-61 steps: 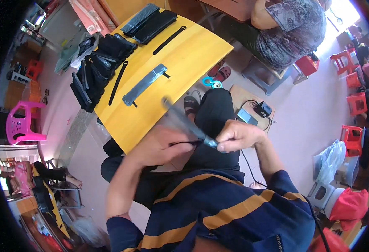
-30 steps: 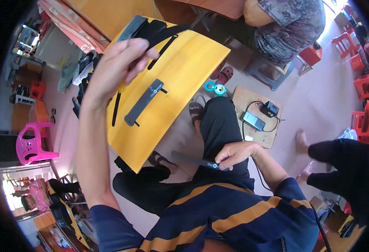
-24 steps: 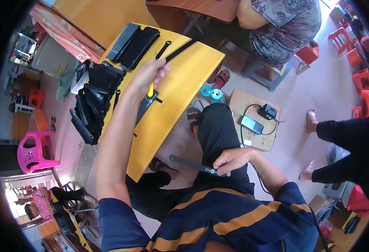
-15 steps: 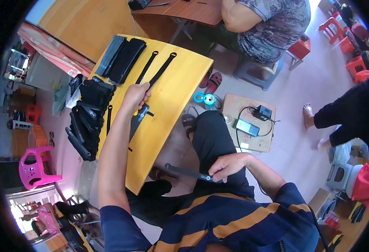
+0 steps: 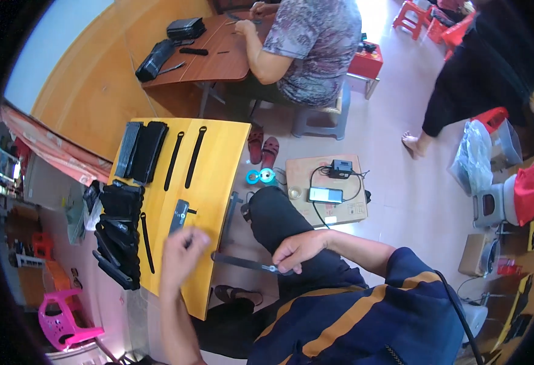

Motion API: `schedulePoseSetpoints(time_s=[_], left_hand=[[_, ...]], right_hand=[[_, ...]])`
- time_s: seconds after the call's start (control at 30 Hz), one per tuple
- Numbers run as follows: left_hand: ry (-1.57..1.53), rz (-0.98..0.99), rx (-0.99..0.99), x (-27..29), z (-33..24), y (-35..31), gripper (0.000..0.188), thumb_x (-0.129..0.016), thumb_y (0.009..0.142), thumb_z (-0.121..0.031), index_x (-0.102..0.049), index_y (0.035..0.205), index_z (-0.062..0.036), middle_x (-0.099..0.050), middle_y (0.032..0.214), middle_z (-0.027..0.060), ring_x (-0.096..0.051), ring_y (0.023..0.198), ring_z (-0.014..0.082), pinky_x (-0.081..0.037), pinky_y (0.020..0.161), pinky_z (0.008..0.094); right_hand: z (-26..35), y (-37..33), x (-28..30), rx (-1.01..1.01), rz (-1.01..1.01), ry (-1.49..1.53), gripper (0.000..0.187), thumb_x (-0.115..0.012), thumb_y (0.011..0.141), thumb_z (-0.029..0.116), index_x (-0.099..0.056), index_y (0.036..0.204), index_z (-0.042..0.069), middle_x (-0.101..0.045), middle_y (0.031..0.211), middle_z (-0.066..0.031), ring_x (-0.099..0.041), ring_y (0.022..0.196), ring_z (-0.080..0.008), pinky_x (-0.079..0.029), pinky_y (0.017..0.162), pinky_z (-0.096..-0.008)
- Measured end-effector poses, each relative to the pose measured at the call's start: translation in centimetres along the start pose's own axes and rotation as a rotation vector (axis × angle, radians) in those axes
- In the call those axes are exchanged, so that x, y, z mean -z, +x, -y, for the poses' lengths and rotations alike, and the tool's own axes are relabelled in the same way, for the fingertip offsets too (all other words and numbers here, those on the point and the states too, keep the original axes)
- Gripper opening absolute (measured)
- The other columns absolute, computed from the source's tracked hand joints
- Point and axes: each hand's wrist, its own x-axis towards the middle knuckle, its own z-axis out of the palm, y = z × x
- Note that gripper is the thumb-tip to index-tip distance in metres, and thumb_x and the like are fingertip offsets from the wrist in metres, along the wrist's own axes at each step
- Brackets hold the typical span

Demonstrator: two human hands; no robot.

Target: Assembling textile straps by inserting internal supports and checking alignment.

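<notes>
My right hand (image 5: pixel 294 250) is closed, pinching one end of a black strap (image 5: pixel 242 261) with a small pale mark near my fingers; the strap stretches left over my lap. My left hand (image 5: pixel 184 249) is smeared by motion above the near part of the yellow table (image 5: pixel 221 176), so its fingers do not show clearly. Just beyond it lies a dark flat piece with pale print (image 5: pixel 180 214). Two black straps with looped ends lie farther off, a left strap (image 5: pixel 174 161) and a right strap (image 5: pixel 195 157). Another thin black strap (image 5: pixel 147 243) lies along the left side.
Bundled black straps (image 5: pixel 151 152) and a heap of black bundles (image 5: pixel 118 234) line the table's left side. A cardboard box (image 5: pixel 355 210) on the floor bears a device with a lit screen (image 5: pixel 326 194). Another person (image 5: pixel 312 55) sits at a brown table (image 5: pixel 218 64); someone in black stands right.
My view has shifted, bringing more of the brown table into sight. My left hand has drawn back from the two looped straps toward me. My right hand still holds its strap.
</notes>
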Motion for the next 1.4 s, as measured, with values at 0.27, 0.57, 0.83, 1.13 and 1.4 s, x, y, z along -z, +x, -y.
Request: schedulePoseSetpoints(time_s=[0.27,0.57,0.83,1.13,1.4], left_hand=[[0.383,-0.211,-0.324,-8.7,-2.2,-10.0,0.045,-0.09,0.072,-0.026,-0.072,0.105,-0.0024,-0.068,0.093,0.0125,-0.07,0.084,0.0302,-0.057,0.07,0.0383],[0.514,-0.434,-0.469,-11.1,-0.8,-12.3,0.02,-0.077,0.085,-0.008,-0.071,0.103,-0.0036,-0.066,0.088,0.0135,-0.067,0.077,0.0318,-0.055,0.067,0.0395],[0.379,-0.536,-0.557,-12.2,0.4,-13.3,0.012,-0.066,0.092,-0.002,-0.071,0.103,-0.0013,-0.065,0.084,0.0162,-0.066,0.077,0.0347,-0.052,0.066,0.0406],[0.22,-0.462,-0.333,-11.5,0.8,-14.9,0.014,-0.058,0.097,-0.007,-0.066,0.107,0.0005,-0.069,0.095,0.0198,-0.067,0.085,0.0404,-0.053,0.073,0.0464],[0.13,-0.346,-0.207,-10.4,2.9,-15.3,0.025,-0.055,0.097,-0.008,-0.065,0.12,-0.0048,-0.069,0.103,0.0252,-0.066,0.097,0.0453,-0.053,0.083,0.0483]], right_hand=[[2.1,4.0,-5.3,0.351,-0.51,0.161,0.024,-0.06,0.105,0.029,-0.065,0.094,0.008,-0.059,0.077,0.0051,-0.059,0.072,-0.004,-0.05,0.068,-0.0232],[2.6,4.1,-9.6,0.424,-0.66,0.085,0.03,-0.063,0.105,0.03,-0.066,0.089,0.005,-0.06,0.076,0.0042,-0.057,0.071,-0.0053,-0.05,0.066,-0.024],[2.2,4.9,-10.2,0.363,-0.504,0.479,0.031,-0.065,0.103,0.039,-0.067,0.102,0.008,-0.069,0.084,0.0009,-0.062,0.073,-0.0063,-0.052,0.068,-0.024],[1.6,5.7,-9.9,0.488,-0.559,0.233,0.024,-0.07,0.1,0.029,-0.065,0.111,0.008,-0.063,0.091,0.0063,-0.056,0.079,-0.0027,-0.048,0.071,-0.0203],[1.2,5.1,-7.4,0.347,-0.732,0.211,0.021,-0.068,0.101,0.023,-0.066,0.116,0.007,-0.07,0.096,-0.0011,-0.067,0.081,-0.0096,-0.056,0.076,-0.0263]])
